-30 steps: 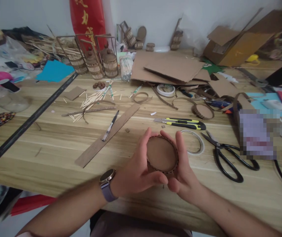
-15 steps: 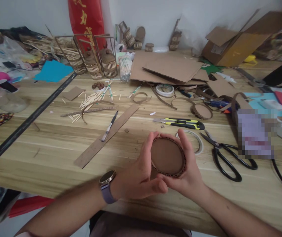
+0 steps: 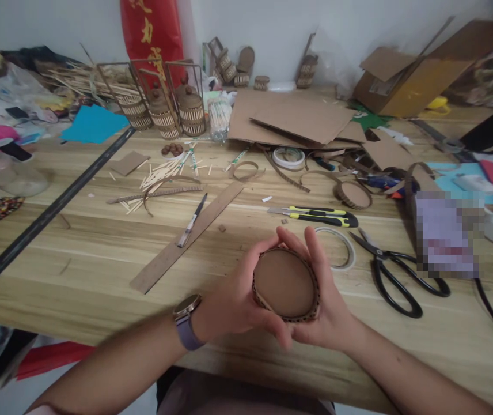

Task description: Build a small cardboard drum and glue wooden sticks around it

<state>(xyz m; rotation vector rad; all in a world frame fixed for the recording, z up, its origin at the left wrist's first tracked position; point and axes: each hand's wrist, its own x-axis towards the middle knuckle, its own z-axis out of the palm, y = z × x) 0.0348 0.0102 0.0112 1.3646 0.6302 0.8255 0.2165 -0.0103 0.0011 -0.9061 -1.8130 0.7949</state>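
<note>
A round cardboard disc (image 3: 284,282) with a corrugated strip round its rim sits between both my hands above the near edge of the wooden table (image 3: 91,265). My left hand (image 3: 229,302), with a watch on its wrist, curls round the disc's left and lower side. My right hand (image 3: 322,300) wraps the right side, fingers reaching over the top rim. Both hands grip the disc, which tilts a little toward me.
Just right of my hands lie a tape ring (image 3: 337,248), black scissors (image 3: 395,276) and two yellow-black utility knives (image 3: 315,215). A long cardboard strip (image 3: 186,236) with a pen on it lies left. Cardboard sheets, small slatted models and sticks crowd the back.
My hands have turned the disc and drawn it slightly toward me and left. My right fingers now reach further over its top rim.
</note>
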